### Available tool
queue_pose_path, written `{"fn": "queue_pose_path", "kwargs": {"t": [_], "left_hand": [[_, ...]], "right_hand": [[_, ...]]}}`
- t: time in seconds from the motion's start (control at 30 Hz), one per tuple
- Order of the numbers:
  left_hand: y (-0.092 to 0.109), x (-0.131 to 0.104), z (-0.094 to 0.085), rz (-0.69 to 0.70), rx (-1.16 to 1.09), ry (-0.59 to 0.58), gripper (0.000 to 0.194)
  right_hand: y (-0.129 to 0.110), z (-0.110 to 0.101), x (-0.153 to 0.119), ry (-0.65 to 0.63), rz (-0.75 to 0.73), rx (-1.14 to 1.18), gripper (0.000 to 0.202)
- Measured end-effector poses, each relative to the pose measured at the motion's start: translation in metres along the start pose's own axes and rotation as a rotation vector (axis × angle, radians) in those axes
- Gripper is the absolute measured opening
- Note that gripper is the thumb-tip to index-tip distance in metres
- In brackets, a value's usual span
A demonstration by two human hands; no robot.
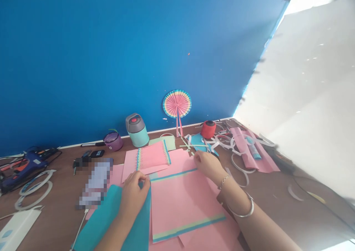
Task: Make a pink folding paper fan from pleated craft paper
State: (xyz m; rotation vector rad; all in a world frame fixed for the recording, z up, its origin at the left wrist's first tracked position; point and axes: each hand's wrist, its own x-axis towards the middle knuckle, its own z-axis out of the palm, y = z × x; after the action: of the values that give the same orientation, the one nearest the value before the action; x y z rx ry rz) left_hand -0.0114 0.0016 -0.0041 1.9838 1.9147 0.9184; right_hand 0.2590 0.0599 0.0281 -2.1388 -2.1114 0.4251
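Note:
A pink paper sheet (183, 203) with blue and pale green strips along its far and near edges lies before me. My left hand (135, 192) is at its far left corner, fingers curled in a pinch at the edge. My right hand (209, 166) is closed at the far right corner, hiding that corner and its own fingertips. Under my left wrist lies a teal sheet (108, 206). Just beyond the hands, a pleated pink paper piece (153, 155) with coloured borders rests on more pink paper.
A finished pleated round fan (177, 104) leans on the blue wall. Along the back stand a teal flask (138, 134), a purple cup (113, 142) and a red round object (208, 129). Paper strips (240, 169) and a glue tube (253, 151) lie right; a glue gun (22, 166) and phone (95, 182) left.

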Motion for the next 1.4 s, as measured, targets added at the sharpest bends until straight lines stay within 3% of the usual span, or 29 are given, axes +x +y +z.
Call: {"fn": "queue_pose_path", "kwargs": {"t": [0.1, 0.17, 0.23, 0.33, 0.47, 0.57, 0.8, 0.97, 1.07, 1.17, 1.27, 1.4], "left_hand": [[-0.001, -0.001, -0.003, 0.002, -0.043, 0.117, 0.021], [0.001, -0.002, -0.005, 0.058, -0.017, 0.159, 0.023], [0.007, -0.005, -0.006, 0.169, 0.034, 0.128, 0.025], [0.02, -0.014, -0.004, 0.407, 0.088, -0.062, 0.027], [0.033, -0.027, 0.006, 0.616, 0.128, -0.465, 0.046], [0.035, -0.032, 0.01, 0.623, 0.115, -0.626, 0.053], [0.039, -0.028, -0.001, 0.529, 0.22, -0.759, 0.05], [0.027, -0.033, 0.001, 0.547, 0.227, -0.747, 0.054], [0.022, -0.035, -0.005, 0.525, 0.205, -0.744, 0.054], [0.028, -0.028, -0.017, 0.465, 0.158, -0.724, 0.041], [0.04, -0.009, -0.026, 0.322, 0.037, -0.527, 0.038], [0.056, 0.025, -0.021, 0.131, -0.265, -0.318, 0.046]], "right_hand": [[0.001, 0.001, 0.001, 0.075, 0.049, -0.048, 0.025], [0.001, 0.003, 0.002, 0.031, 0.073, -0.053, 0.023], [0.0, 0.006, 0.001, -0.01, 0.073, -0.039, 0.022], [-0.002, 0.01, 0.002, -0.011, 0.053, -0.024, 0.02], [-0.002, 0.01, 0.002, 0.03, 0.047, -0.015, 0.022], [0.0, 0.005, 0.006, 0.093, 0.078, -0.005, 0.023], [-0.009, 0.006, 0.046, 0.158, 0.087, 0.006, 0.023], [-0.016, 0.01, 0.067, 0.104, 0.095, 0.014, 0.016], [-0.011, 0.005, 0.063, 0.059, 0.098, 0.04, 0.014], [-0.003, -0.012, 0.047, -0.017, 0.069, 0.084, 0.01], [0.001, -0.036, 0.024, -0.152, -0.027, 0.178, 0.017], [-0.003, -0.065, -0.004, -0.399, -0.388, 0.54, 0.017]]}}
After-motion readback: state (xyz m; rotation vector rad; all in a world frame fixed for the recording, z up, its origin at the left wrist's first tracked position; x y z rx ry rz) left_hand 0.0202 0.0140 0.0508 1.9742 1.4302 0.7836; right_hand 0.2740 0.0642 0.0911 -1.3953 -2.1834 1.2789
